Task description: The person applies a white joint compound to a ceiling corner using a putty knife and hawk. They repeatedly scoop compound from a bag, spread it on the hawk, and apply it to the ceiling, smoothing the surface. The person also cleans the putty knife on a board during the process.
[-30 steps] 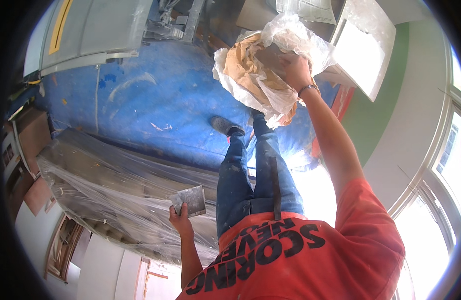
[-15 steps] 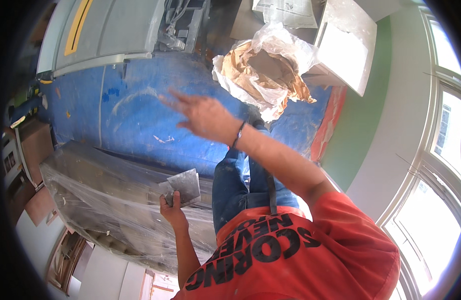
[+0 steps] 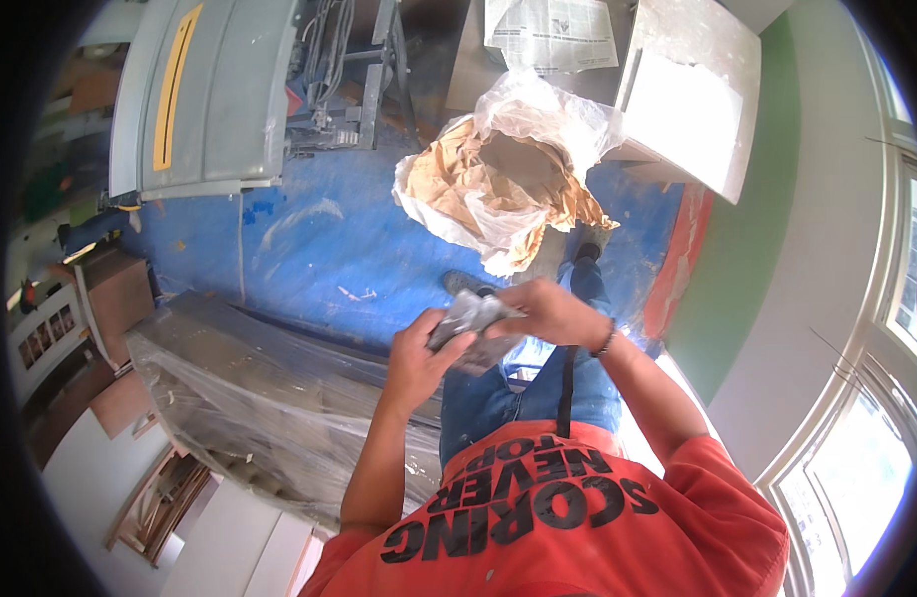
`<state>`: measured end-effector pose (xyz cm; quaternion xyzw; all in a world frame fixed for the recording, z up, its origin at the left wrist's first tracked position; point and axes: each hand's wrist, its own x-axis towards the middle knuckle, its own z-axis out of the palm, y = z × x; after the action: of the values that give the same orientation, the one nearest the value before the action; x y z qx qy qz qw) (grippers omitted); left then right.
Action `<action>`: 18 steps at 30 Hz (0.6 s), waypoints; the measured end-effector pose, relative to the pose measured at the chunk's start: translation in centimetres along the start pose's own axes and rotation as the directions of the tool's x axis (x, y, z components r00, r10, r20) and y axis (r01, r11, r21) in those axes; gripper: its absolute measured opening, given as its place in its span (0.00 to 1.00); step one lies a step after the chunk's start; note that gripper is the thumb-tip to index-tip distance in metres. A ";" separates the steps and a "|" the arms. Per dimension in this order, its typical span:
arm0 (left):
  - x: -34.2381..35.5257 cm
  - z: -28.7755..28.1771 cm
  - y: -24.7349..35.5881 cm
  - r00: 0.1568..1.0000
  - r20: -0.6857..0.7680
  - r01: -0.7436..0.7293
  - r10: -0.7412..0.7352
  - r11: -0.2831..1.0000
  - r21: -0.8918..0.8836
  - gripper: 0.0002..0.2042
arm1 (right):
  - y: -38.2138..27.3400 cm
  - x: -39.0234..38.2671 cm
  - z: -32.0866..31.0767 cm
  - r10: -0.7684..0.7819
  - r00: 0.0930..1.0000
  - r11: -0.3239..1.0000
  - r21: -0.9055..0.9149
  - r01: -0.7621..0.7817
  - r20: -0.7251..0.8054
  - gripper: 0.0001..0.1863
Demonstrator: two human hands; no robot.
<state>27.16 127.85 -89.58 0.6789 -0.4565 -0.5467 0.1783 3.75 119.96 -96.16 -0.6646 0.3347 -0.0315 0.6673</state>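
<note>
In front of my thighs, a flat grey square piece (image 3: 478, 336) that looks like a putty spreader is between my two hands. My left hand (image 3: 419, 360) grips its left side, thumb across the face. My right hand (image 3: 550, 314) is closed on its upper right edge, with the fingertips partly hidden. The piece is tilted, its upper part shining in the light; whether it is one plate or two I cannot tell. Beyond my hands stands an open brown paper bag (image 3: 449, 164) inside clear plastic, with a greyish mass (image 3: 523, 159) in its mouth.
Blue sheeting (image 3: 329, 239) covers the floor. A plastic-wrapped long piece (image 3: 270, 388) lies to the left. Ahead are a grey panelled case (image 3: 220, 109) with a yellow strip and a metal frame with cables (image 3: 329, 90). A white-topped board (image 3: 687, 109) stands right, near the green-and-white wall (image 3: 757, 229).
My right hand has come back from its outstretched position over the sheeting and now grips the grey piece. My left hand has moved up and right with that piece.
</note>
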 end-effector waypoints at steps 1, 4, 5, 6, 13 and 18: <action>1.9 1.2 1.2 0.998 0.067 0.002 -0.006 0.998 0.061 0.14 | 1.3 -1.5 -1.6 0.023 0.999 0.998 0.068 -0.021 -0.031 0.20; 8.2 5.3 3.9 0.987 -0.105 -0.132 0.125 0.989 -0.060 0.15 | 6.1 -7.6 -5.5 0.119 0.970 0.932 0.360 -0.035 -0.212 0.16; 10.8 6.1 4.3 0.979 -0.185 -0.100 0.090 0.994 -0.045 0.15 | 8.0 -9.3 -6.3 0.211 0.945 0.852 0.521 -0.054 -0.248 0.18; 14.0 6.6 4.4 0.979 -0.149 -0.125 0.142 0.985 0.116 0.15 | 10.0 -10.9 -7.0 0.271 0.917 0.754 0.656 -0.014 -0.291 0.19; 35.8 13.8 -3.5 0.977 0.156 -0.034 -0.146 0.616 0.787 0.11 | 25.2 -17.4 -5.3 0.705 0.504 0.647 0.744 -0.166 -0.499 0.20; 43.6 14.6 -12.9 0.982 -0.110 -0.016 0.152 0.650 0.759 0.20 | 29.7 -17.1 -0.3 0.788 0.304 0.615 0.694 -0.374 -0.536 0.25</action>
<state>18.78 102.76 -129.32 0.7120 -0.6571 -0.2408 -0.0580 -21.63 131.42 -116.17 -0.2233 0.8054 -0.1531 0.5272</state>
